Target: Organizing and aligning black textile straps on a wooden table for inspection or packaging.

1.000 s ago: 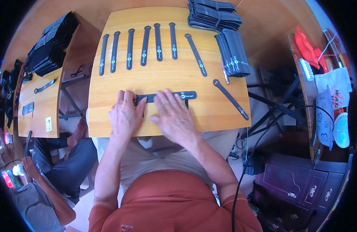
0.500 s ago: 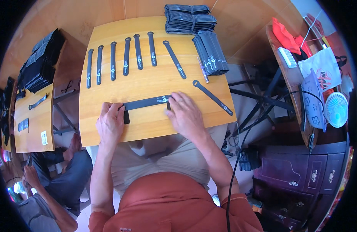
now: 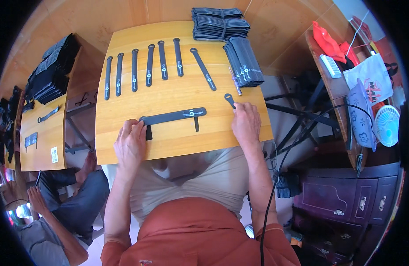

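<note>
A dark fabric strap (image 3: 171, 117) with pale print lies crosswise on the near part of the wooden table. My left hand (image 3: 132, 139) pinches its left end. Under it, two short black strips stick out toward me: a wide strip (image 3: 149, 132) by my left fingers and a narrow strip (image 3: 197, 124) near the right end. Farther right, the curled fingers of my right hand (image 3: 247, 124) close on a second strap (image 3: 229, 99). Its slotted round end shows beyond my fingertips; my hand covers the rest. Several similar straps (image 3: 149, 65) lie in a row across the table's far half.
Bundled stacks of dark straps (image 3: 220, 26) and a loose pile (image 3: 243, 62) sit at the far right, with a pen (image 3: 235, 82) alongside. Left, another table (image 3: 42, 153) holds more black bundles; a person (image 3: 58, 230) sits by it. A black cable (image 3: 282, 153) hangs at my right.
My right hand has left the right end of the middle strap and moved right onto the slanted strap. My left hand stays at the left end. The view has shifted slightly.
</note>
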The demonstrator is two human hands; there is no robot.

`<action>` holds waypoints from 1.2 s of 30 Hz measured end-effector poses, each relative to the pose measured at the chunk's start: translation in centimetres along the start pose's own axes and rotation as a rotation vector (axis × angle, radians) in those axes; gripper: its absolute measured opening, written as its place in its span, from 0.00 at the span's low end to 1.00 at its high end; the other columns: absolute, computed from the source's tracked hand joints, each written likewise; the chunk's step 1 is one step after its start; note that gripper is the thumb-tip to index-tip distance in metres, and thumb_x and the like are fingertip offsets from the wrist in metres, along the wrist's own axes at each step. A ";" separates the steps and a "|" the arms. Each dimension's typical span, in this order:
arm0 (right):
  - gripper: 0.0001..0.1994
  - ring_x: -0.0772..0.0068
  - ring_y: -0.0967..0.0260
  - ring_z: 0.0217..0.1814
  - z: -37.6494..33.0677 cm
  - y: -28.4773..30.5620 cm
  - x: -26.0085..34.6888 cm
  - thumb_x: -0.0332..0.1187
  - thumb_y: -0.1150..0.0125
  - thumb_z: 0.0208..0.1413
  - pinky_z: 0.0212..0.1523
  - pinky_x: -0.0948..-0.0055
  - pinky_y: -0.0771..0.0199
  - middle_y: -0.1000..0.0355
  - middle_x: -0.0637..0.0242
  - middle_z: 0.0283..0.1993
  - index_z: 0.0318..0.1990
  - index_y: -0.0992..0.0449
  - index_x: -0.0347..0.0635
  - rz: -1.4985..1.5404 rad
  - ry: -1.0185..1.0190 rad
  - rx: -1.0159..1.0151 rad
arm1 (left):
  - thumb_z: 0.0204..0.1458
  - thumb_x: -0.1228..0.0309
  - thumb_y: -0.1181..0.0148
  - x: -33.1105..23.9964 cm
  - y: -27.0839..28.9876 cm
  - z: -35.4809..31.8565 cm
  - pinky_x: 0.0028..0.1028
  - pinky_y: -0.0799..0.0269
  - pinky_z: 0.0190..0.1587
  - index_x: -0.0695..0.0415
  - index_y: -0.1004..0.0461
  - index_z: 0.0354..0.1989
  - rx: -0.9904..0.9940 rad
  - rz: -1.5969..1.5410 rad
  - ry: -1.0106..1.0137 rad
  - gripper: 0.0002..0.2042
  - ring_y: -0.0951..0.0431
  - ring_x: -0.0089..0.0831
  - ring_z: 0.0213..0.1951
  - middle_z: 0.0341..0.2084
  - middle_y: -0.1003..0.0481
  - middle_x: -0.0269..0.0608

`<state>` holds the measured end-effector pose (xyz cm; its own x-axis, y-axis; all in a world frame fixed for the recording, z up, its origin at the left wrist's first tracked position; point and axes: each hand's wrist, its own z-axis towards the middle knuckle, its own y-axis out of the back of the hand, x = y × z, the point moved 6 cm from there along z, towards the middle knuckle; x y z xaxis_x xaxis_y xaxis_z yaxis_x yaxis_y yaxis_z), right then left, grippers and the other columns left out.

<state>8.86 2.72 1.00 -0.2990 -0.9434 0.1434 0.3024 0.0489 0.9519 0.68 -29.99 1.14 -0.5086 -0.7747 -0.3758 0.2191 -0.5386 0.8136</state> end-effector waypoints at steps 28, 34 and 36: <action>0.13 0.45 0.23 0.45 -4.1 2.8 11.3 0.29 0.33 0.54 0.45 0.59 0.23 0.21 0.48 0.42 0.46 0.20 0.34 0.878 0.350 0.535 | 0.59 0.73 0.34 -0.2 0.7 -3.7 0.18 0.31 0.27 0.64 0.18 0.38 0.249 -1.062 0.535 0.06 0.26 0.15 0.26 0.24 0.22 0.33; 0.12 0.67 0.22 0.34 -2.2 1.1 7.9 0.27 0.37 0.57 0.39 0.72 0.24 0.19 0.54 0.36 0.48 0.19 0.33 0.943 0.189 0.592 | 0.60 0.73 0.35 1.4 0.6 -2.5 0.18 0.31 0.30 0.65 0.18 0.39 0.211 -1.065 0.548 0.07 0.27 0.17 0.25 0.25 0.22 0.33; 0.11 0.75 0.24 0.31 -1.6 -0.3 7.0 0.28 0.37 0.59 0.34 0.76 0.25 0.20 0.59 0.34 0.47 0.19 0.33 1.114 0.045 0.590 | 0.62 0.70 0.38 1.3 0.2 -2.0 0.20 0.29 0.34 0.65 0.20 0.38 0.278 -1.065 0.546 0.09 0.26 0.18 0.28 0.25 0.23 0.33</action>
<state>8.16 -4.41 1.25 -0.1076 -0.3060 0.9459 -0.0825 0.9509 0.2982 1.78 -31.74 -0.08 0.1054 -0.0645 -0.9923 -0.3113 -0.9499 0.0287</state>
